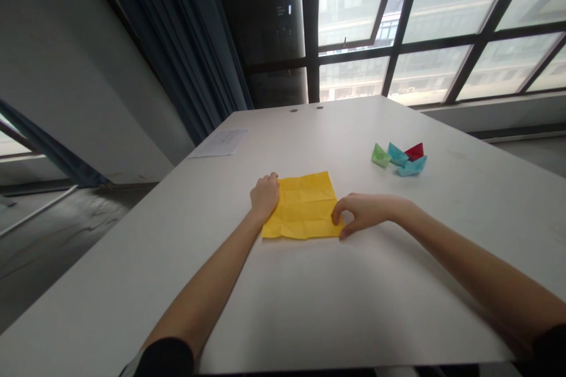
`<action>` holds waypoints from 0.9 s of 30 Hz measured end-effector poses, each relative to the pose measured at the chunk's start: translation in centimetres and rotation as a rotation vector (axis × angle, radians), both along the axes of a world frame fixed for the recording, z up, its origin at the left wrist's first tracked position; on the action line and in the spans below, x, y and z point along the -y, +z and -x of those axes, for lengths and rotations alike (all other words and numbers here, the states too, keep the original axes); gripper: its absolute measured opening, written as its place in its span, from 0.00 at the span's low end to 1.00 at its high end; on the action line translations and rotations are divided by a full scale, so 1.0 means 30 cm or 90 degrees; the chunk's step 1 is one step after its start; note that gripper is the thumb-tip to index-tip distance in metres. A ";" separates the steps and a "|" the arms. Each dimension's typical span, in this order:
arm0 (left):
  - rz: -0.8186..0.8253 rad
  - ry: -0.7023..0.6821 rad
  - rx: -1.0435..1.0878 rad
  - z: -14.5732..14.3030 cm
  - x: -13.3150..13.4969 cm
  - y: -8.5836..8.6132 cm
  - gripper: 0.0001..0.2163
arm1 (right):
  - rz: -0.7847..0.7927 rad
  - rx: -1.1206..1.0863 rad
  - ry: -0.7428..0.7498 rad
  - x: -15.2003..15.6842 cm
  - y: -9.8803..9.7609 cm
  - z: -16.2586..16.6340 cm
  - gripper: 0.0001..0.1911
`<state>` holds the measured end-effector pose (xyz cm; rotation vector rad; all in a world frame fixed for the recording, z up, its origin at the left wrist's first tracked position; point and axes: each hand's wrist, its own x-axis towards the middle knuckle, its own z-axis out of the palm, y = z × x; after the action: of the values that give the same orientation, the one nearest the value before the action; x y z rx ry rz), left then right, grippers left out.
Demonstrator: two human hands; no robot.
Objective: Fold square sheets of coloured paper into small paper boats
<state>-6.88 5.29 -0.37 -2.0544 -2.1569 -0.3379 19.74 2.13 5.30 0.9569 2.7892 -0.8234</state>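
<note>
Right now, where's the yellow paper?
In the head view, the yellow paper lies near mid-frame on the white table, between the left hand at its left edge and the right hand at its lower right corner.

A white table (300, 306) carries a sheet of paper (221, 144) near its left edge and, farther right, a cluster of paper boats (413, 166): one green, two blue, one red. Two dark round spots (293, 110) mark its far end. Beyond it are a dark blue curtain (172, 29) on the left and dark-framed windows (354, 0) on the right
</note>
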 end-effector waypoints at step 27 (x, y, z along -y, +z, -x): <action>0.219 -0.268 0.014 -0.256 0.153 0.008 0.43 | -0.361 0.031 -0.606 -0.311 -0.011 -0.471 0.13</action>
<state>0.80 0.71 -0.13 -2.7074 -1.8825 -0.0280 33.86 11.46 4.97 2.4178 2.4531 0.0198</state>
